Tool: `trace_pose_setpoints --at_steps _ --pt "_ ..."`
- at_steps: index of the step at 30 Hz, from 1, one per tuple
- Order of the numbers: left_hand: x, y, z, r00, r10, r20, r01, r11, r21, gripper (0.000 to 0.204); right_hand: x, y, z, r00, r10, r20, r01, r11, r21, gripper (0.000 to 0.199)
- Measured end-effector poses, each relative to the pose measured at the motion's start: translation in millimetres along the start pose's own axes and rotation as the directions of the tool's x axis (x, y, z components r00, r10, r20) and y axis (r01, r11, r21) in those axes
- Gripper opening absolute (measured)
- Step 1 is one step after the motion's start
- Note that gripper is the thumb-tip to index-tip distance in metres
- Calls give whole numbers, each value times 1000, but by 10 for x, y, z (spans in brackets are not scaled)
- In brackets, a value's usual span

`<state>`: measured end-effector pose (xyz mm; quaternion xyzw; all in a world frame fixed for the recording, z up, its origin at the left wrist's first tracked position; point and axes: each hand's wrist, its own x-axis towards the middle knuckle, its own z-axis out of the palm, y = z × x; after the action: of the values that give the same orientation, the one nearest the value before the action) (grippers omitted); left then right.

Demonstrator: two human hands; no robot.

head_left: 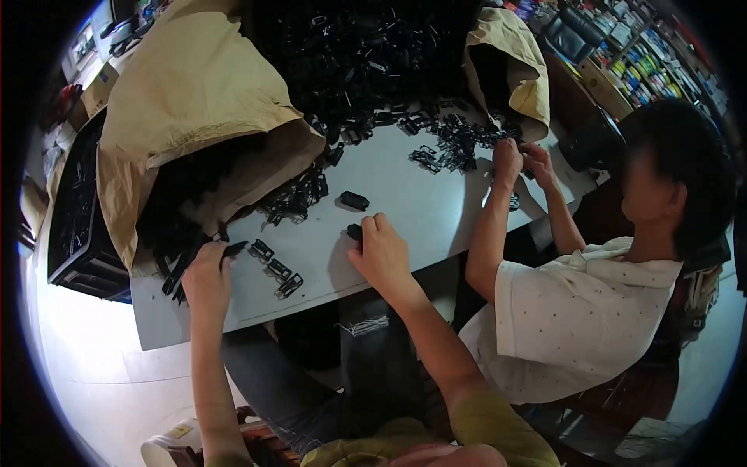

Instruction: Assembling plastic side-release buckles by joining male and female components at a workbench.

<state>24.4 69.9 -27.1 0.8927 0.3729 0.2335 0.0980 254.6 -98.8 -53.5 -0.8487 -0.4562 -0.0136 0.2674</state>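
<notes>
My left hand (207,274) is at the mouth of the large brown paper bag (202,78), its fingers closed on a thin black plastic piece (234,249). Small black plastic frames (278,270) lie in a short row just right of it. Near the middle of the table, my right hand (383,253) pinches a small dark block-like part (355,232), mostly covered by the fingers. A similar black oblong part (354,201) rests on the table a little beyond that hand.
A big heap of black plastic parts (366,62) covers the table's (389,159) far side. At right, a co-worker (583,311) handles small parts beside a smaller paper bag (510,58). A black crate (78,226) stands left of the table.
</notes>
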Motion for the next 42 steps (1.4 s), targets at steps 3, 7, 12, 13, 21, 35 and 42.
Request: trace_pose_setpoints --at_steps 3,7,12,13,21,35,42 --pt "-72 157 -183 999 -41 6 42 982 -185 28 -18 66 -18 996 -40 -80 49 993 105 27" --pt "-165 480 -310 990 -45 135 111 837 -535 29 -117 -223 -326 988 -138 -71 155 856 493 22" --pt "-276 608 -293 982 -32 187 161 662 -732 25 -259 -763 -439 927 -355 -122 363 763 535 32" --pt "-301 631 -301 985 -9 171 140 617 -774 22 -270 -798 -443 919 -383 -94 376 777 506 34" --pt "-408 693 -295 987 21 160 104 671 -734 20 -336 -834 -524 882 -472 0 438 818 372 37" --pt "-534 656 -248 979 80 188 118 528 -841 23 -413 -521 -494 803 -346 486 -234 566 790 34" --pt "-775 660 -204 953 115 280 172 553 -815 28 -758 -454 -375 682 -186 707 -621 365 694 21"
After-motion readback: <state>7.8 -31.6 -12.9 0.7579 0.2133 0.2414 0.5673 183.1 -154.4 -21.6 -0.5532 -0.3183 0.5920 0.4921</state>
